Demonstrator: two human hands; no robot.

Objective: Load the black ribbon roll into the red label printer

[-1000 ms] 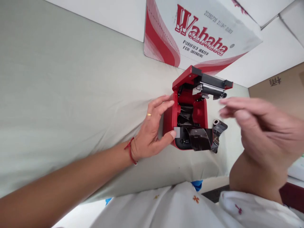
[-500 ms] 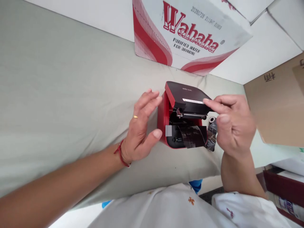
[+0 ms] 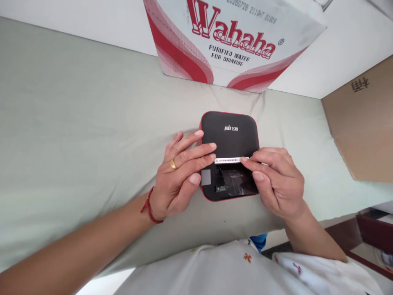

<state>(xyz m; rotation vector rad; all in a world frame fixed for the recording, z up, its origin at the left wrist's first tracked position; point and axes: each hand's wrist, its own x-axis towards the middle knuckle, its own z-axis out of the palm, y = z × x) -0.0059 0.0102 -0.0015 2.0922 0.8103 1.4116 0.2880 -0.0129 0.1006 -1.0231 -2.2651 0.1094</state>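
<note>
A small red-and-black printer (image 3: 229,141) sits on the cloth-covered surface with its lid down. White lettering marks the lid, and a white label strip (image 3: 227,160) runs along its front edge. Below the strip a dark, shiny film (image 3: 238,180) lies over the front part. My left hand (image 3: 181,172) is open, its fingers flat on the lid's left side. On the right, my right hand (image 3: 276,180) rests its index fingertip on the strip's right end. Its thumb is apart from that fingertip, by the film's edge, and the other fingers are curled.
A white and red water carton (image 3: 233,53) stands behind the printer against a white wall. To the right is a brown cardboard box (image 3: 362,127). The pale green cloth (image 3: 76,123) covers the surface. Dark red shelving (image 3: 373,229) shows at lower right.
The printer's lid has gone from raised to down. My left hand has moved from beside the printer onto the lid; my right hand has come lower and left with it.
</note>
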